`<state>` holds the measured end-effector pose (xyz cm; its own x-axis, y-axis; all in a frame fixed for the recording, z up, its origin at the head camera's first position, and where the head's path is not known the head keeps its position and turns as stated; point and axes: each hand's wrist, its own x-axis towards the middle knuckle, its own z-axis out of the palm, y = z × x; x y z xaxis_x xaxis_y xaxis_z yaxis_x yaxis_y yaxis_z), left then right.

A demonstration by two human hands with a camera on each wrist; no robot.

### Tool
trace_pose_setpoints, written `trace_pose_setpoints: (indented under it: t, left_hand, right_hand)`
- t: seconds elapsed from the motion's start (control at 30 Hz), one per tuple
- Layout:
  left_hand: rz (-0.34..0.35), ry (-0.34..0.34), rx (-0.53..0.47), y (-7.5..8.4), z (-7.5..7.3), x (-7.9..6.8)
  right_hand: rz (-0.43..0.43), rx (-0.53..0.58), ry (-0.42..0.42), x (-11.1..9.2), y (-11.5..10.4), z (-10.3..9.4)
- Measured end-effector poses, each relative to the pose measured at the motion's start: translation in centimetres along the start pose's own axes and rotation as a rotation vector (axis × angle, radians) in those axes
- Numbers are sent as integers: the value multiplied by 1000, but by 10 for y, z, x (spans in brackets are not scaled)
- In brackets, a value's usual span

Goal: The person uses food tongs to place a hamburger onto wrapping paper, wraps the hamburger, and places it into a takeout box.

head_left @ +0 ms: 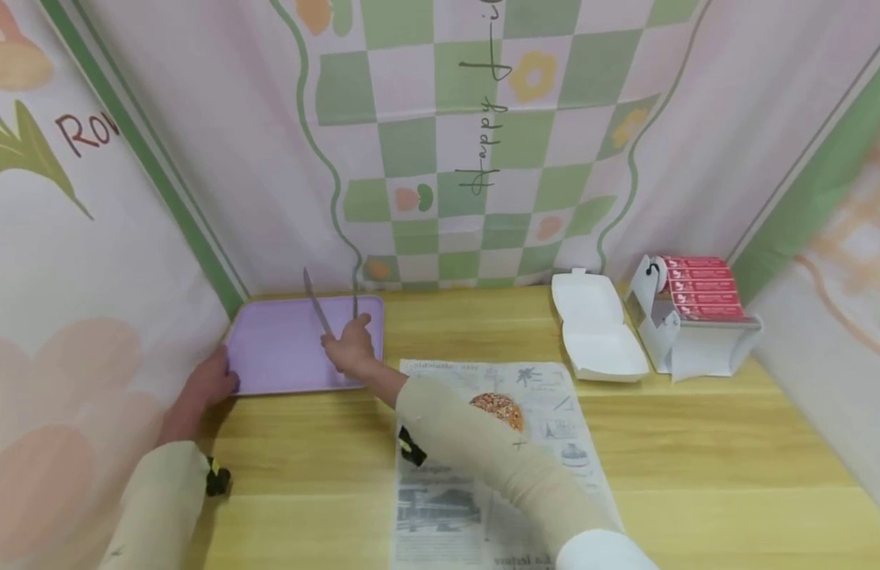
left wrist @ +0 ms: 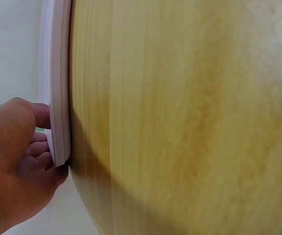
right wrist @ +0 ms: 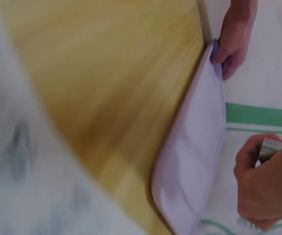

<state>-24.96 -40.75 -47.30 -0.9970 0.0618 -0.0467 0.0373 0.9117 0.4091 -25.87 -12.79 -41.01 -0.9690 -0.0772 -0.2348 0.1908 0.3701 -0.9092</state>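
Observation:
My left hand grips the near left corner of a purple tray. In the left wrist view its thumb lies over the rim and the fingers curl beneath. My right hand is over the tray's right part, holding metal tongs whose two arms spread apart and point to the back. From the right wrist only a short metal piece shows inside the curled fingers. A seed-topped bun rests on a printed paper sheet, partly covered by my right sleeve.
An open white takeaway box stands at the back right. Beside it is a white dispenser with a roll of red printed labels. Patterned cloth walls enclose the wooden table at the back and sides.

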Motion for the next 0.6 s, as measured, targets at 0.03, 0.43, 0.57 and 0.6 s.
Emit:
trace_pose_setpoints:
  t: [0.03,0.43,0.57,0.6]
  left_hand:
    - [-4,-4,0,-1,0,0]
    - [6,8,-15,-5,4,1]
    - [5,5,-14,-3,3,0]
    - [7,7,-12,-3,3,0]
  right_hand:
    - [12,30,21,-1,2,6]
    - [83,215,116,-4,24,48]
    - [75,140,183,2,26,52]
    - [76,116,207,4,26,54]
